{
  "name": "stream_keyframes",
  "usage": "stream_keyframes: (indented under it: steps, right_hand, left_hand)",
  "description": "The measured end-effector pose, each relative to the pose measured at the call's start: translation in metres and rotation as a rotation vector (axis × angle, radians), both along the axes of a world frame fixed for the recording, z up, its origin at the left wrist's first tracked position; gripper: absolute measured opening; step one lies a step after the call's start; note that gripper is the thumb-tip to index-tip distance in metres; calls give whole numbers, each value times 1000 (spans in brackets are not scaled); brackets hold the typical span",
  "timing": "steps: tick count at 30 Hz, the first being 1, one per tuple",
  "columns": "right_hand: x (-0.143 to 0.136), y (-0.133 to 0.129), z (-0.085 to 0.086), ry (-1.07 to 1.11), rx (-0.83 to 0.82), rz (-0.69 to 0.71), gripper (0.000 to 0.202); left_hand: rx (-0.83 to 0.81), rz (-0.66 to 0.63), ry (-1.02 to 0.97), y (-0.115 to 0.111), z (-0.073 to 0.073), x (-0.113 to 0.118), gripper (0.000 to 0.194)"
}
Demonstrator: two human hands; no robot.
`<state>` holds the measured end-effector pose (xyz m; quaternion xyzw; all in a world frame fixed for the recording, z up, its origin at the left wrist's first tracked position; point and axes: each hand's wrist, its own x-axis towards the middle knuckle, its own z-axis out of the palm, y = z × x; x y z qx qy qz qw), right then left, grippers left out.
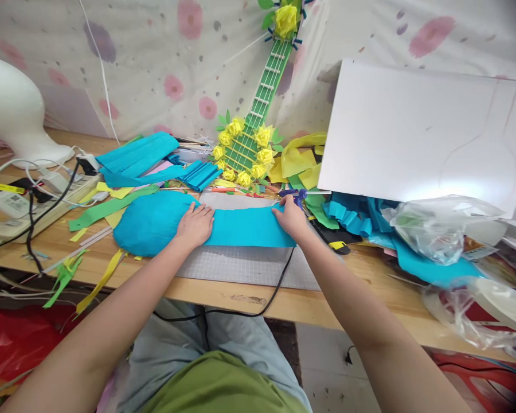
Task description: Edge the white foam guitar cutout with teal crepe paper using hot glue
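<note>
A rounded shape covered in blue crepe paper (144,223) lies on the table in front of me. From it a wide strip of blue crepe paper (249,226) stretches to the right. My left hand (195,225) rests flat where the strip meets the rounded part, fingers extended. At the far end, my right hand (290,215) pinches the strip's upper right corner. Beneath the strip is a grey cutting mat (249,267). Just behind my right hand sits a blue glue gun (298,197), partly hidden by it.
A green paper guitar with yellow roses (266,86) leans on the back wall. White board (413,132) stands right, beside a plastic bag (447,223). Left are a power strip (47,206), a white foam head (12,109) and paper scraps (107,206). A black cable (279,281) crosses the front edge.
</note>
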<state>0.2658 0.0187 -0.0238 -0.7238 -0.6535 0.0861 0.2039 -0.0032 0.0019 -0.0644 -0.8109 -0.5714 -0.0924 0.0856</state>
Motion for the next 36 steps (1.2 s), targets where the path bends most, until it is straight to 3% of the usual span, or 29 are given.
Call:
stream_keyframes:
  steps: [7, 14, 24, 27, 30, 36]
  right_hand:
    - [8, -7, -23, -189, -43, -19, 17]
    - [7, -6, -35, -318, -98, 3, 24]
    - [2, -16, -40, -431, -104, 2, 27]
    - [1, -15, -41, -438, -103, -11, 27]
    - [0, -15, -42, -429, -96, -19, 28]
    - [7, -13, -37, -321, -103, -22, 28]
  left_hand:
    - [4, 7, 26, -1, 0, 1, 46]
    - [-3, 23, 36, -1, 0, 2, 47]
    - [-17, 90, 77, -2, 5, 12, 47]
    - [-4, 24, 51, -3, 8, 27, 48]
    - [-58, -65, -30, -5, 4, 42, 48]
    - [-125, -63, -36, -8, -11, 51, 57]
